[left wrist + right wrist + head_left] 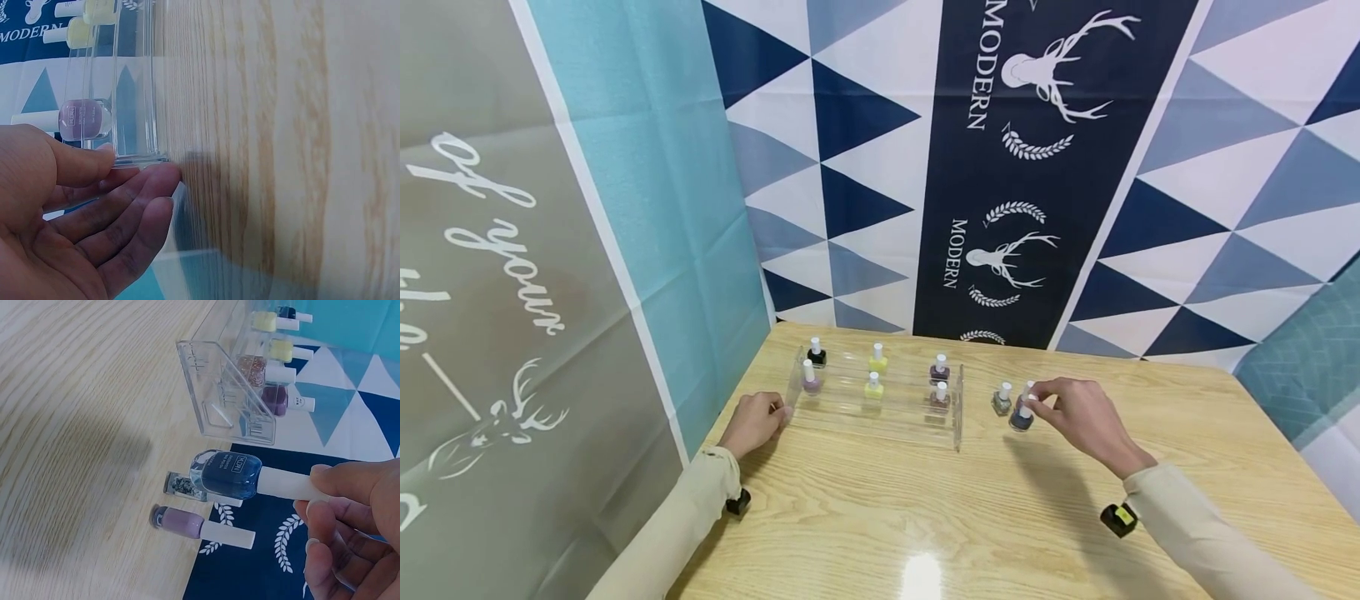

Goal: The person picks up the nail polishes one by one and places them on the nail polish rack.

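My left hand (756,423) grips the left end of a clear acrylic stepped rack (134,112), thumb and fingers at its side panel. With thumb and fingertips, my right hand (1086,417) pinches the white cap of a dark blue nail polish bottle (228,475), to the right of the rack. Beside it on the table stand a glitter nail polish bottle (1002,403) and a lilac nail polish bottle (181,523), the lilac one largely hidden in the head view. On the rack sit black (817,357), mauve (811,383), yellow (877,363), dark purple (939,374) and pinkish glitter (253,370) bottles.
The wood-grain table (850,508) runs to a patterned cloth backdrop (865,183) behind the rack. A grey and teal cloth (647,208) hangs close on the left. Black wrist cameras (1118,518) sit under both sleeves.
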{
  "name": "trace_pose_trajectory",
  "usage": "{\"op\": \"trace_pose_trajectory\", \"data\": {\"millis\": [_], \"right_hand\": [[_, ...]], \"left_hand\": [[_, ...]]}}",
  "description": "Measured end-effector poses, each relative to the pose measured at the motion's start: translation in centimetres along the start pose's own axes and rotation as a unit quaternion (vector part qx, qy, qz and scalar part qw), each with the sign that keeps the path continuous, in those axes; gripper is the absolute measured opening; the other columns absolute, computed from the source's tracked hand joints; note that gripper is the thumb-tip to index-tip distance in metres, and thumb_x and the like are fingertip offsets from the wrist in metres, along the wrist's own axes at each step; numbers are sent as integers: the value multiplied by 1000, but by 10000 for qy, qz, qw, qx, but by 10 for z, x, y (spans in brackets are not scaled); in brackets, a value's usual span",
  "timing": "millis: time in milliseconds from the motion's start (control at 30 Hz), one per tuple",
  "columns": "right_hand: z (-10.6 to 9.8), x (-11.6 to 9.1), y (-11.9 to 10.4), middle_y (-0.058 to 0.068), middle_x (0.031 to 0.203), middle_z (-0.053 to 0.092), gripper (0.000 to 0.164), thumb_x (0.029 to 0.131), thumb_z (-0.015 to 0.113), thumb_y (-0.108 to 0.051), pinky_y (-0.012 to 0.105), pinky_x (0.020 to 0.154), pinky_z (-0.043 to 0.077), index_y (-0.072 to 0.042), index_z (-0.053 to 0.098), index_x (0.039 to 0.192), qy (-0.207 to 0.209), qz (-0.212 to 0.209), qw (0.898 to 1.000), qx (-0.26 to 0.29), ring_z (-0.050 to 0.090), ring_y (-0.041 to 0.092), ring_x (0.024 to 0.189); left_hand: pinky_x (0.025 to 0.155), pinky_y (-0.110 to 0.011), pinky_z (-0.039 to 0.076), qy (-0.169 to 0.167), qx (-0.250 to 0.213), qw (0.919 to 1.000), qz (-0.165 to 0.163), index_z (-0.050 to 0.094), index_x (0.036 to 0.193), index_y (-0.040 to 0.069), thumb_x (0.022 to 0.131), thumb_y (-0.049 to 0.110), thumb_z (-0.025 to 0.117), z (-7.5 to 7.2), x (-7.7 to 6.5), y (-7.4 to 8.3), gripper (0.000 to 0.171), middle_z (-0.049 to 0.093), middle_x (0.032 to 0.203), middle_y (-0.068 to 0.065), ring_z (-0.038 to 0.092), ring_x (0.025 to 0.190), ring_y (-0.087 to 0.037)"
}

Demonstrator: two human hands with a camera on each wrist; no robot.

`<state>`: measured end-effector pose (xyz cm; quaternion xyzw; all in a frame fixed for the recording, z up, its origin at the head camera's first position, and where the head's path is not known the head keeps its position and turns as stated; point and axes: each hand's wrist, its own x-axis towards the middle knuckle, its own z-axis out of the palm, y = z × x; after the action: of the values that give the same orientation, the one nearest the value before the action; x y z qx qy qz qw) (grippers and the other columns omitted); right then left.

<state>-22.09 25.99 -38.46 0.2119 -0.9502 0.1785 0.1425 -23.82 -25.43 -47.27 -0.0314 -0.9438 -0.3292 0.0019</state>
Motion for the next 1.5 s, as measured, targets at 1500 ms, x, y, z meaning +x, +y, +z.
{"op": "trace_pose_trajectory", "data": {"millis": [1500], "right_hand": [[8, 16, -31, -6, 79, 71, 6, 94, 78, -18, 29, 54, 42, -15, 79, 88, -5, -215, 9993, 322, 50, 3, 54]], "left_hand": [[48, -32, 43, -13, 66, 10000, 74, 67, 78, 9, 104, 16, 64, 0, 1, 3, 27, 63, 60, -2, 57, 50, -16]]}}
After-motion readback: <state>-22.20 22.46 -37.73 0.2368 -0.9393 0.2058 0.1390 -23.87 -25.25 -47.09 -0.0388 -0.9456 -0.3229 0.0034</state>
